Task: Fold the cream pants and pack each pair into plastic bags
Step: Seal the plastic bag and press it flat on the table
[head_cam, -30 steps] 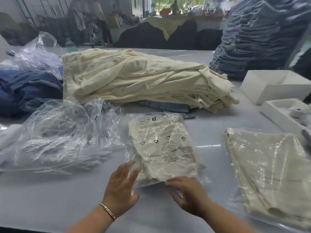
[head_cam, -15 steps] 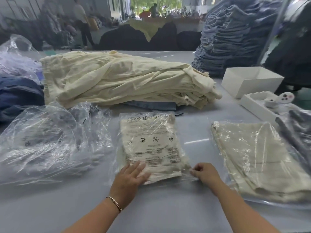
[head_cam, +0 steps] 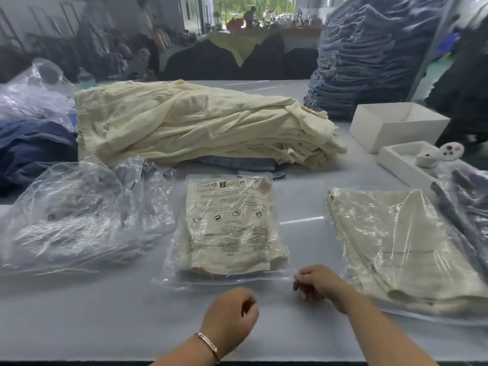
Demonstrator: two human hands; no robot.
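My right hand [head_cam: 315, 282] pinches the open edge of the plastic bag [head_cam: 229, 280] holding folded cream pants [head_cam: 229, 228] on the bench [head_cam: 105, 313], my left hand [head_cam: 229, 317] is curled empty, and pulling crooked could wrinkle the flap.

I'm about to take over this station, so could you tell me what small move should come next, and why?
Probably seal the flap: the right hand pinches the near open edge of the printed bag, the cream pants are fully inside, and the left hand hovers curled, holding nothing, just short of that edge.
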